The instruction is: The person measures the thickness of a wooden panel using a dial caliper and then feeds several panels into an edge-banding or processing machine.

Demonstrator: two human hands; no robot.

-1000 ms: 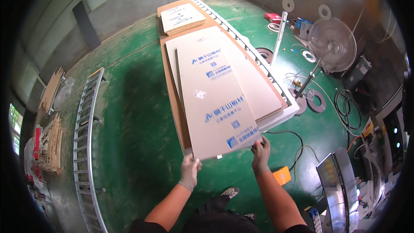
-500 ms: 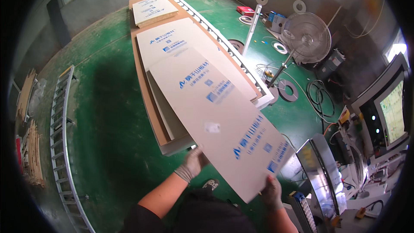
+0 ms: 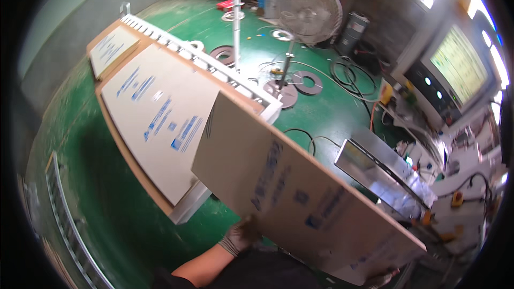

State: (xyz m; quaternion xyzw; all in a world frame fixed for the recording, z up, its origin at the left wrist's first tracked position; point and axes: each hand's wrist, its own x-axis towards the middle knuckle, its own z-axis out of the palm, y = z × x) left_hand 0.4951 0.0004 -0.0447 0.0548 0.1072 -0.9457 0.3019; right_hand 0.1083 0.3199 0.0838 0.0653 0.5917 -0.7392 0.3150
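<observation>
At panel's (image 3: 300, 203) edges, hands (image 3: 238, 238) gripping.

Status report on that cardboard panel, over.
Left hand gloved, gripping the near edge of the cardboard panel. Right hand under its far corner. Panel lifted, tilted off the stack. Metal machine close on the right.

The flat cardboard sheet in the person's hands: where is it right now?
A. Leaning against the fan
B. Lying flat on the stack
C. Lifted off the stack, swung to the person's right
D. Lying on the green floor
C. The cardboard sheet is held up by the left hand and right hand, clear of the stack.
</observation>
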